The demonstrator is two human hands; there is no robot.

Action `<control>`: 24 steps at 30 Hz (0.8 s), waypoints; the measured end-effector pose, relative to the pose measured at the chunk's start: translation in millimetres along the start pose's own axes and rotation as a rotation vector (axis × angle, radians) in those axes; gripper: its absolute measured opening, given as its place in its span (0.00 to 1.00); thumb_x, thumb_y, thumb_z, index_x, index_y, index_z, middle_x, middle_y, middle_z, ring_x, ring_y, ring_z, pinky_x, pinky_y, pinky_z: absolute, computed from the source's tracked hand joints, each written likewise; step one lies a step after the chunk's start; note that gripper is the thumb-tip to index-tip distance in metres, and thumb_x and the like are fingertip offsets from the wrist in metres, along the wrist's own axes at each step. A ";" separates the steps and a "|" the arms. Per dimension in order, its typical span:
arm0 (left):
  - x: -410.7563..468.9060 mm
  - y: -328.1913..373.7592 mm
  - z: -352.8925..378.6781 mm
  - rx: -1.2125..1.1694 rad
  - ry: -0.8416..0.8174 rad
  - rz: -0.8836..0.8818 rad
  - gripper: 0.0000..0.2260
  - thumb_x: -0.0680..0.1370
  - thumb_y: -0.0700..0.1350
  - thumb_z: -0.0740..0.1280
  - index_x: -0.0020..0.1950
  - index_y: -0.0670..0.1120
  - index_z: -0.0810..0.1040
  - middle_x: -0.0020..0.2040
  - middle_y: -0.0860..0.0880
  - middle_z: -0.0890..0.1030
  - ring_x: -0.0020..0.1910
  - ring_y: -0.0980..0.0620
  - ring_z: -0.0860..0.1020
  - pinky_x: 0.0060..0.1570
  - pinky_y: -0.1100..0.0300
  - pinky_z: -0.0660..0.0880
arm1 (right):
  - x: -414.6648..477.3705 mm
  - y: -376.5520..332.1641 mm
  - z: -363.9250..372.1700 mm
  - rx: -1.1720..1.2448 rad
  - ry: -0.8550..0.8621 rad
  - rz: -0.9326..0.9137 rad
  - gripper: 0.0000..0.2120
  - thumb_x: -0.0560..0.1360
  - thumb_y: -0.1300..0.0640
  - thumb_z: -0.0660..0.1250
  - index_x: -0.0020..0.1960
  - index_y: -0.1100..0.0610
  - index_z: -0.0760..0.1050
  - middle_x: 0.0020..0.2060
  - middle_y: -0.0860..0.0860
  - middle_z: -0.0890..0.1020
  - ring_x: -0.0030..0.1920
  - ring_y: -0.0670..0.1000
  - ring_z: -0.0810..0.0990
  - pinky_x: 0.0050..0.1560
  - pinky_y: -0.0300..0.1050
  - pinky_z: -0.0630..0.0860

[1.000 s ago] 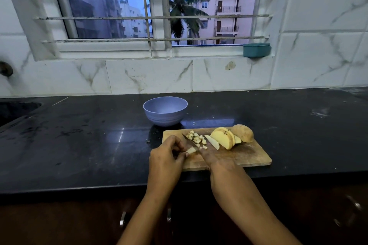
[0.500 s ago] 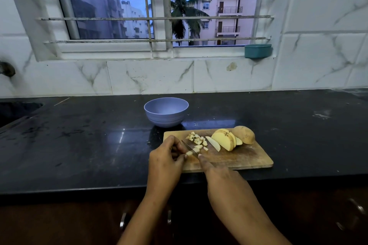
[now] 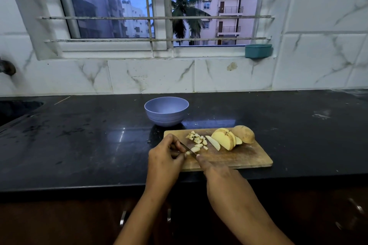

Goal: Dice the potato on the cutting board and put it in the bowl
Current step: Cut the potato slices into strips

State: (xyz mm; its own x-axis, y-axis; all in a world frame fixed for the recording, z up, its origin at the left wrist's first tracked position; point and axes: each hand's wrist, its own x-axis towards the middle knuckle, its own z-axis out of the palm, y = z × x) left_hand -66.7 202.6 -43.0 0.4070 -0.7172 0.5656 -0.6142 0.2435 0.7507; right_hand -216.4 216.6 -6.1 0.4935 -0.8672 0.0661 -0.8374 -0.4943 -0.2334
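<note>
A wooden cutting board (image 3: 245, 157) lies on the black counter. On it sit a pile of diced potato (image 3: 197, 139), a loose wedge (image 3: 213, 143), sliced potato (image 3: 224, 138) and an uncut half with skin (image 3: 244, 134). My left hand (image 3: 166, 155) pinches a small potato strip (image 3: 187, 153) at the board's left end. My right hand (image 3: 221, 175) grips a knife (image 3: 188, 147), its blade angled across the strip beside my left fingers. An empty lilac bowl (image 3: 166, 110) stands just behind the board's left corner.
A sink edge (image 3: 18, 109) shows at the far left of the counter. A teal container (image 3: 258, 50) sits on the window ledge. The counter's front edge runs under my wrists, with cabinet handles (image 3: 123, 218) below.
The knife blade has shifted slightly left along the strip, toward my left fingers. A few more dice lie beside the pile. My left hand keeps its hold.
</note>
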 end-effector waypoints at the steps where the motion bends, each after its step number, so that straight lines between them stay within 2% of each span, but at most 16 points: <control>1: 0.1 0.3 -0.1 -0.002 -0.001 -0.007 0.16 0.67 0.32 0.74 0.35 0.50 0.71 0.34 0.55 0.79 0.36 0.62 0.79 0.38 0.70 0.76 | 0.8 -0.5 -0.7 -0.007 -0.001 0.002 0.34 0.79 0.63 0.58 0.78 0.45 0.46 0.63 0.53 0.72 0.61 0.55 0.74 0.54 0.48 0.73; 3: -0.7 1.5 -1.0 -0.005 -0.005 -0.019 0.16 0.68 0.32 0.73 0.35 0.50 0.71 0.34 0.55 0.79 0.35 0.62 0.79 0.37 0.71 0.75 | 1.2 0.0 -1.2 -0.002 0.017 0.001 0.33 0.80 0.64 0.56 0.78 0.44 0.47 0.61 0.53 0.74 0.60 0.54 0.75 0.54 0.49 0.73; 7: -1.7 3.9 -3.4 -0.010 -0.022 -0.009 0.18 0.68 0.30 0.71 0.35 0.51 0.70 0.35 0.54 0.79 0.36 0.63 0.79 0.37 0.72 0.74 | -2.2 4.8 2.0 0.048 0.113 -0.022 0.32 0.80 0.63 0.55 0.77 0.42 0.49 0.61 0.51 0.75 0.56 0.53 0.76 0.47 0.45 0.72; 10: -1.7 5.0 -3.7 -0.014 -0.014 -0.002 0.16 0.68 0.29 0.70 0.35 0.49 0.70 0.34 0.52 0.79 0.38 0.63 0.78 0.37 0.73 0.73 | -6.7 3.3 4.3 0.063 0.116 -0.030 0.30 0.81 0.62 0.55 0.77 0.41 0.50 0.59 0.50 0.75 0.55 0.53 0.77 0.43 0.43 0.69; 13: -3.1 6.2 -3.3 -0.005 0.011 -0.007 0.16 0.67 0.30 0.71 0.34 0.48 0.69 0.33 0.52 0.78 0.38 0.63 0.77 0.36 0.73 0.72 | -7.4 -0.1 3.8 0.052 0.092 -0.027 0.30 0.81 0.62 0.54 0.77 0.42 0.49 0.57 0.51 0.75 0.55 0.53 0.77 0.42 0.42 0.68; 17: -4.9 4.0 -2.5 0.047 0.065 0.009 0.18 0.66 0.30 0.71 0.34 0.50 0.67 0.31 0.53 0.75 0.36 0.59 0.76 0.36 0.65 0.76 | -8.2 -1.9 2.4 0.026 0.081 -0.027 0.31 0.81 0.63 0.54 0.78 0.43 0.47 0.59 0.52 0.75 0.57 0.54 0.77 0.42 0.43 0.66; 24: -4.9 4.4 -1.7 0.079 0.079 0.020 0.18 0.67 0.31 0.71 0.34 0.51 0.67 0.31 0.53 0.75 0.37 0.58 0.75 0.36 0.71 0.73 | -7.0 -5.9 5.8 -0.053 -0.003 -0.011 0.33 0.80 0.63 0.55 0.78 0.46 0.43 0.61 0.54 0.72 0.59 0.55 0.75 0.44 0.45 0.67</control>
State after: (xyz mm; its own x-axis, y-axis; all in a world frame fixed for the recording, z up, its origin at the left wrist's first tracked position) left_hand -70.3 208.3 -42.0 0.4442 -0.6580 0.6080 -0.6729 0.2030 0.7113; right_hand -213.5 225.9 -10.7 0.5033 -0.8617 0.0651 -0.8432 -0.5062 -0.1811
